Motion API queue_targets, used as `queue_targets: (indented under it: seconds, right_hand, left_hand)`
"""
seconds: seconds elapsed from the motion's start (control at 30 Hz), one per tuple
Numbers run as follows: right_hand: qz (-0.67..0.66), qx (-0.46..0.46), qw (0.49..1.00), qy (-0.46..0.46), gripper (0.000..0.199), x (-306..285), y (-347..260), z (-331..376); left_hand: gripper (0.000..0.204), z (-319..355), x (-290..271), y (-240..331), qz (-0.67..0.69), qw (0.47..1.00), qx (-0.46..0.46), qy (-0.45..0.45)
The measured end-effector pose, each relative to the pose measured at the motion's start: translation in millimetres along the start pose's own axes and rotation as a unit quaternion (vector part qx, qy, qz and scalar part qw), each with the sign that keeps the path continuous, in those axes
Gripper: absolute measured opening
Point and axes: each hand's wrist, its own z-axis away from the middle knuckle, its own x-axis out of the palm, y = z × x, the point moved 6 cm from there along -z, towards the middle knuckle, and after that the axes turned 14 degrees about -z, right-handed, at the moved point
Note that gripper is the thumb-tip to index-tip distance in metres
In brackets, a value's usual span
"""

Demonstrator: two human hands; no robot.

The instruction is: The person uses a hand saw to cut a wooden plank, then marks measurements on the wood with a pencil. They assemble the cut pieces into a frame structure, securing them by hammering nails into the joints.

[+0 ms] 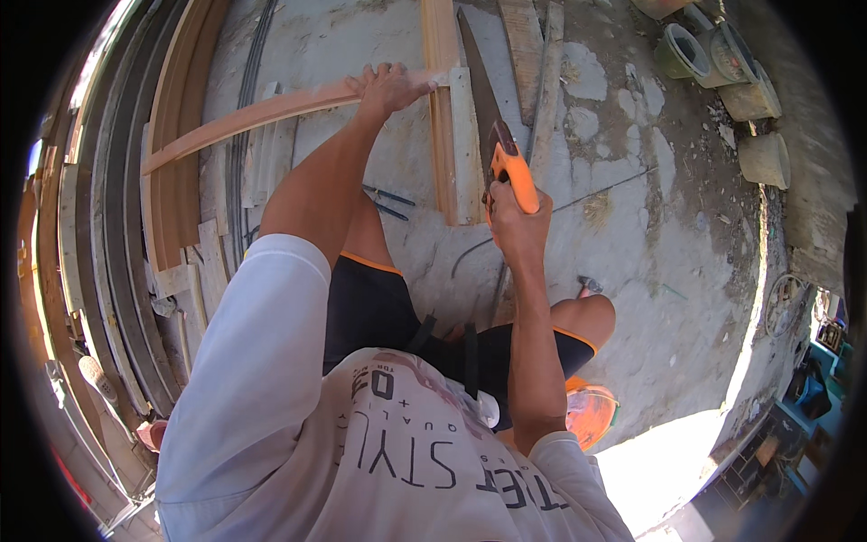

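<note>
My right hand is wrapped round the orange handle of a handsaw, whose dark blade points away from me. The blade stands just right of a short pale wood block, which lies along a longer upright-running timber. With my left hand I hold down a long reddish wooden strip; the fingers bend over its far edge and the thumb reaches toward the block. The strip's right end rests across the timber, and its left end lies over stacked boards. Whether the saw teeth touch wood cannot be told.
Long boards and dark beams line the left side. Several buckets stand at the upper right. A hammer lies near my right knee, an orange bucket behind it. Dark rods lie on the concrete floor.
</note>
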Motion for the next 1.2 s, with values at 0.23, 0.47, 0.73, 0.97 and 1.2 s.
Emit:
queue_targets:
  seconds: [0.23, 0.47, 0.73, 0.97, 1.2]
  right_hand:
    - [0.064, -0.033, 0.997, -0.006, 0.031, -56, 16, 172]
    - [0.011, -0.014, 1.000, -0.006, 0.021, 2, 5, 16]
    - [0.082, -0.028, 0.996, 0.014, 0.022, -58, 13, 174]
    - [0.023, -0.013, 1.000, 0.000, 0.024, 3, -8, -17]
    - [0.051, -0.030, 0.998, 0.021, 0.013, -51, 11, 156]
  left_hand:
    - [0.095, -1, 5, -10, -0.016, 1.000, -0.010, 0.004]
    - [0.093, -1, 4, 1, -0.018, 1.000, -0.006, 0.015]
    - [0.092, 3, 1, -7, -0.012, 1.000, -0.012, 0.009]
    - [0.096, -7, 9, 5, 0.001, 0.999, 0.032, 0.025]
    - [0.096, 4, 7, -10, 0.006, 1.000, 0.009, 0.000]
